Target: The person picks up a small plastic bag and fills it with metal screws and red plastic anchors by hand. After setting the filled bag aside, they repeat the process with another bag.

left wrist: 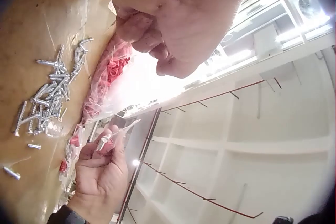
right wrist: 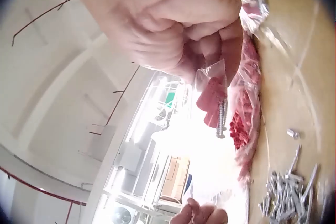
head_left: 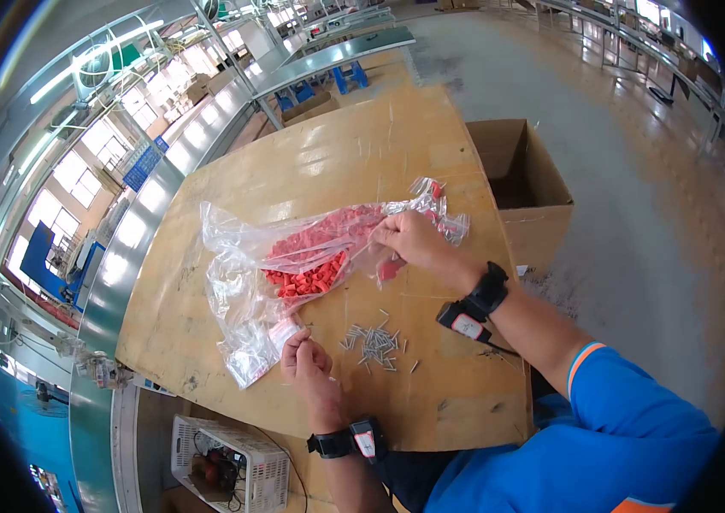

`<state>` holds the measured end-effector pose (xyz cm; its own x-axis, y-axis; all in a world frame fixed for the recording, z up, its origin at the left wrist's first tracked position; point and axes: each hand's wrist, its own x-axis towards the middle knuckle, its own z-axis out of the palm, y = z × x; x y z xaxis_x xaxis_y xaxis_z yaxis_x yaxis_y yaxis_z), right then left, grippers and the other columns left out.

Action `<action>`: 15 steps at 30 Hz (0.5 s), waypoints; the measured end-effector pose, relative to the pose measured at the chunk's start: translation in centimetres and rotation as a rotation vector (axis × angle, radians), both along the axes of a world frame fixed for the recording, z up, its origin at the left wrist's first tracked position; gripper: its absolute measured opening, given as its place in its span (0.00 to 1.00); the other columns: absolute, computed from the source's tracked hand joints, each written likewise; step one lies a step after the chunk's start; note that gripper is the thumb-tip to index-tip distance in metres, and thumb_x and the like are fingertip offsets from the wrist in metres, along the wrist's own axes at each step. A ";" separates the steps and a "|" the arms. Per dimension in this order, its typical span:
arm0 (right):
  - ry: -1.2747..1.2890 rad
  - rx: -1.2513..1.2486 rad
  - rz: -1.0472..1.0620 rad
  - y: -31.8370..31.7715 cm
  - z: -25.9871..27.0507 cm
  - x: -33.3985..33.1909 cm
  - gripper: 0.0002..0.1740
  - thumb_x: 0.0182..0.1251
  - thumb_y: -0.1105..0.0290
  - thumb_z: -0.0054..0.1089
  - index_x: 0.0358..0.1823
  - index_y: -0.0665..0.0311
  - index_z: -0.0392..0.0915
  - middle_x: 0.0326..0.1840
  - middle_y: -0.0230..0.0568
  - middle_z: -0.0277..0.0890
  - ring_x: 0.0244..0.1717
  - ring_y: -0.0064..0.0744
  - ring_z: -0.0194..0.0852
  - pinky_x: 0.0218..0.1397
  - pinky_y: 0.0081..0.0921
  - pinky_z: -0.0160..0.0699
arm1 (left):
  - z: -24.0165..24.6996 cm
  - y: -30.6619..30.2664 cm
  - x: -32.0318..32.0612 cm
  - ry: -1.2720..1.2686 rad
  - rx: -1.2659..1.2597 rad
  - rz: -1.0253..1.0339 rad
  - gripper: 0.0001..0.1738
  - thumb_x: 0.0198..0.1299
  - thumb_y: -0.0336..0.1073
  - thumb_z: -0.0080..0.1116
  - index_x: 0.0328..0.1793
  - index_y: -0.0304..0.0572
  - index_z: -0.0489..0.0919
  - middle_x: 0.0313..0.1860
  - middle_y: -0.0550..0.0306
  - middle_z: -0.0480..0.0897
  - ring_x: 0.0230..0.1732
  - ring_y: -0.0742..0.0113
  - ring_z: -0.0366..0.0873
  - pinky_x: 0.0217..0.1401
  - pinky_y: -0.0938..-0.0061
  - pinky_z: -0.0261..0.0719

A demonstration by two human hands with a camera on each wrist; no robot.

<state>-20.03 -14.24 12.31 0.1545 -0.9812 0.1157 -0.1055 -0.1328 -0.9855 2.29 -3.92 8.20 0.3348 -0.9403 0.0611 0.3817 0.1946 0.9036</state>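
Note:
My right hand (head_left: 418, 241) pinches a small clear bag (right wrist: 214, 71) by its top; red plastic wall plugs (right wrist: 211, 100) and a silver screw (right wrist: 221, 121) show in it. It hangs beside a large clear bag (head_left: 247, 239) full of red plugs (head_left: 307, 280). Lower left, my left hand (head_left: 311, 372) has curled fingers close to small clear bags with a red stripe (head_left: 284, 329); I cannot tell whether it pinches anything. A pile of loose screws (head_left: 375, 344) lies on the table between the hands.
The wooden table (head_left: 456, 385) has filled small bags (head_left: 448, 224) near its right edge. An open cardboard box (head_left: 533, 227) stands beyond that edge. A white crate (head_left: 264, 474) sits below at the left, and a long green-topped bench (head_left: 97, 342) runs alongside.

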 end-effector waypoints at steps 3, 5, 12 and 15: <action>0.308 -0.177 -0.151 -2.2 0.6 -2.0 0.12 0.63 0.69 0.52 0.34 0.72 0.78 0.28 0.44 0.80 0.24 0.28 0.79 0.28 0.22 0.76 | 0.8 0.6 -0.3 -0.024 0.006 0.046 0.07 0.58 0.27 0.43 0.38 0.39 0.74 0.17 0.69 0.63 0.15 0.84 0.53 0.15 0.87 0.46; 0.582 -0.250 -0.248 -4.4 -0.3 -4.1 0.12 0.60 0.69 0.51 0.37 0.72 0.78 0.26 0.50 0.78 0.28 0.31 0.80 0.33 0.27 0.75 | 0.9 0.7 -0.4 -0.009 -0.011 0.080 0.08 0.59 0.28 0.41 0.38 0.40 0.74 0.17 0.69 0.63 0.15 0.84 0.53 0.15 0.87 0.46; 0.496 -0.300 -0.104 -1.7 2.9 -4.1 0.13 0.57 0.73 0.47 0.38 0.71 0.79 0.37 0.56 0.78 0.37 0.49 0.78 0.43 0.37 0.75 | 1.0 0.9 0.3 0.049 -0.081 0.269 0.10 0.61 0.29 0.37 0.42 0.38 0.72 0.18 0.67 0.63 0.15 0.83 0.53 0.15 0.86 0.49; 0.358 -0.232 0.260 -0.6 3.2 1.3 0.14 0.56 0.75 0.48 0.41 0.70 0.79 0.40 0.56 0.78 0.43 0.47 0.77 0.49 0.35 0.74 | 2.0 1.3 -0.2 0.077 -0.086 0.360 0.10 0.63 0.30 0.38 0.41 0.39 0.72 0.18 0.67 0.62 0.16 0.82 0.53 0.17 0.85 0.49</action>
<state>-18.75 -14.81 15.48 0.4605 -0.8595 0.2216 -0.3663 -0.4114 -0.8346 2.12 -2.64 10.19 0.6496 -0.7541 0.0966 0.3411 0.4026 0.8495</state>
